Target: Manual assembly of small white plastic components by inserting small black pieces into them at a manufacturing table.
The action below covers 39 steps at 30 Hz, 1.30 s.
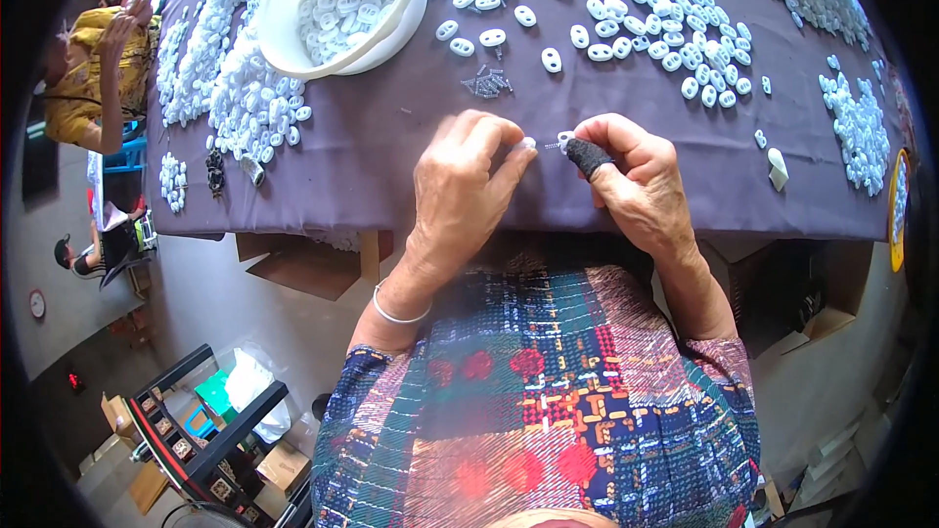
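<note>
Over the near part of the dark cloth, my left hand (458,184) pinches a small white plastic piece (529,143) between thumb and fingertips. Just right of it, my right hand (641,176) grips a white two-hole cord lock (564,138), its thumb wrapped in black tape (589,157). A thin metal spring (552,146) sticks out from the cord lock toward the left hand, and the two pieces are a little apart. Beyond my hands lies a small heap of springs (487,83). Several loose white two-hole cord locks (719,59) are scattered at the far right.
A white bowl (411,24) of white pieces stands at the far left beside a large pile (256,103). More piles (859,132) lie along the right side. A white scrap (778,168) sits right of my hand. Open cardboard boxes (318,269) are below the table edge; another person (93,68) sits at left.
</note>
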Each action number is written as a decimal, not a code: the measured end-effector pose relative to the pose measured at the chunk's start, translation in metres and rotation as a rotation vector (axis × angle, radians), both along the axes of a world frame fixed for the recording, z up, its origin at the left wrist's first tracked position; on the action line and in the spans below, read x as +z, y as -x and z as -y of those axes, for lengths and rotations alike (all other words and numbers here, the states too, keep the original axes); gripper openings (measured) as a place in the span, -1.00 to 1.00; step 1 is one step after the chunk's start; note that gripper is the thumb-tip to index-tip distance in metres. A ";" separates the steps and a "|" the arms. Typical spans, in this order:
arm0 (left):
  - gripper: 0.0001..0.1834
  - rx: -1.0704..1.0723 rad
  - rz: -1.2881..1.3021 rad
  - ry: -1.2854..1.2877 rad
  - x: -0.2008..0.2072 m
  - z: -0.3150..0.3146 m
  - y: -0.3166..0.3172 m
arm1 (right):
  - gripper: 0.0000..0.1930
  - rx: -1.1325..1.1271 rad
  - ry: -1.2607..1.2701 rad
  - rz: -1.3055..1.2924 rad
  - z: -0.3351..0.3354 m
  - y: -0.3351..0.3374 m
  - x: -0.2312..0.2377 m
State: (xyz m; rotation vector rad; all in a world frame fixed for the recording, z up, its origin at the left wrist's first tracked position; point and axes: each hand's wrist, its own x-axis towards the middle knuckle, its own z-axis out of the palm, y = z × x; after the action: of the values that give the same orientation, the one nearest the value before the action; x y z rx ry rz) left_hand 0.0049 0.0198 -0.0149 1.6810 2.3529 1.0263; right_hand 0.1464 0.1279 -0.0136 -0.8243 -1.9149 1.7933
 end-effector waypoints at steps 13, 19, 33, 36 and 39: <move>-0.83 0.188 1.468 -0.104 0.010 0.020 -0.003 | -0.91 0.048 0.004 -0.006 0.009 0.002 0.012; -0.85 0.170 1.588 -0.125 0.008 0.027 -0.004 | -0.90 0.070 0.001 0.015 0.014 0.005 0.014; -0.85 0.158 1.574 -0.141 0.004 0.031 -0.004 | -0.88 0.122 -0.075 0.050 0.014 0.007 0.015; -0.84 0.158 1.551 -0.141 0.006 0.031 -0.005 | -0.86 0.131 -0.018 0.065 0.014 0.007 0.016; -0.85 0.167 1.524 -0.125 0.008 0.030 -0.006 | -0.85 0.134 -0.040 0.034 0.013 0.007 0.015</move>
State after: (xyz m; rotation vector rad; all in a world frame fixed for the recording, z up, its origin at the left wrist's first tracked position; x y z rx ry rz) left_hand 0.0113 -0.0104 -0.0064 0.2598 1.3260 1.6058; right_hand 0.1396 0.1147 0.0011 -0.7328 -2.0657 1.8211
